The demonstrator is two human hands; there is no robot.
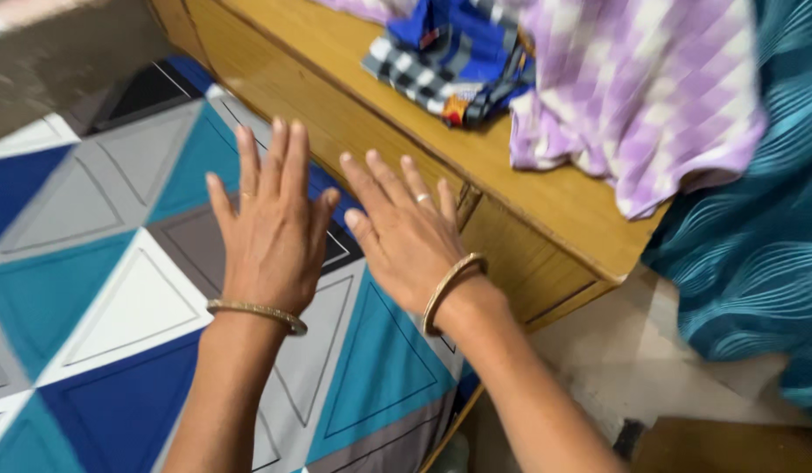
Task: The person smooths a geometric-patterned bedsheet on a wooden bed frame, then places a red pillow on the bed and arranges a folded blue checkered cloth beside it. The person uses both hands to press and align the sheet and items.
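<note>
My left hand (270, 223) is flat with fingers spread over a bedsheet (99, 289) patterned in blue, teal, grey and white triangles. Right beside it, my right hand (404, 232) is also flat and spread, above the sheet's edge near the wooden bed frame (528, 254). Both hands hold nothing. Each wrist wears a gold bangle, and the right hand has a ring. Whether the palms press the sheet or hover just above it cannot be told.
On the wooden ledge (336, 52) lie a purple-and-white checked cloth (642, 88) and a blue and black-white checked folded cloth (449, 57). A teal ribbed fabric (756, 236) hangs at the right. Pale floor (633, 368) shows below it.
</note>
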